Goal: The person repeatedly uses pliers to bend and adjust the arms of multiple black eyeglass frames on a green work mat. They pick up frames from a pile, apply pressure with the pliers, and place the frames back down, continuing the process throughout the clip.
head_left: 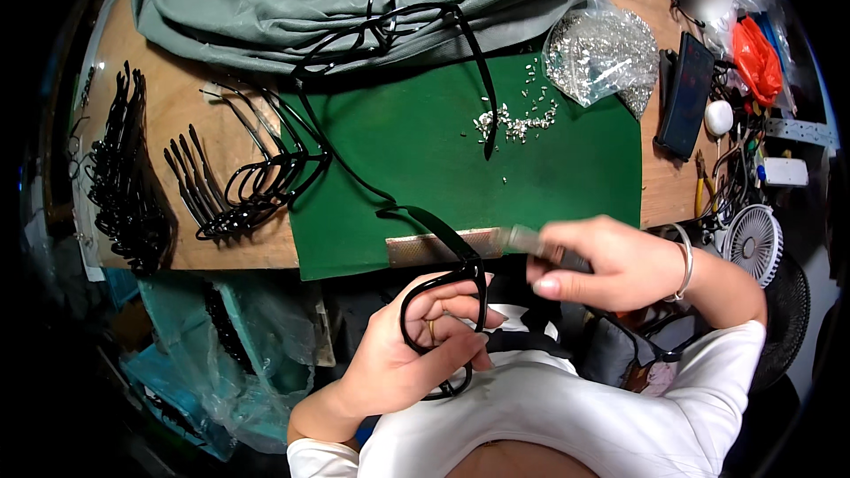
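My left hand (412,341) is closed around a black eyeglass frame (436,227) at the table's near edge. Its rims circle my fingers and one temple points up and away over the green mat (398,133). To the right, my right hand (611,261) grips a short tool (558,252) with a dark body and a pale tip aimed left, toward the frame. Motion smears the tool, so its kind is unclear. Small silver metal pieces (522,127) lie scattered on the mat beyond my hands, beside a clear plastic bag (584,53) full of similar pieces.
Several black frames (274,173) stand in a row at left, beside a dense pile of black frames (128,181). Grey cloth (212,13) with more frames covers the far side. At right are a phone (686,97), yellow-handled pliers (701,181) and a small fan (753,243).
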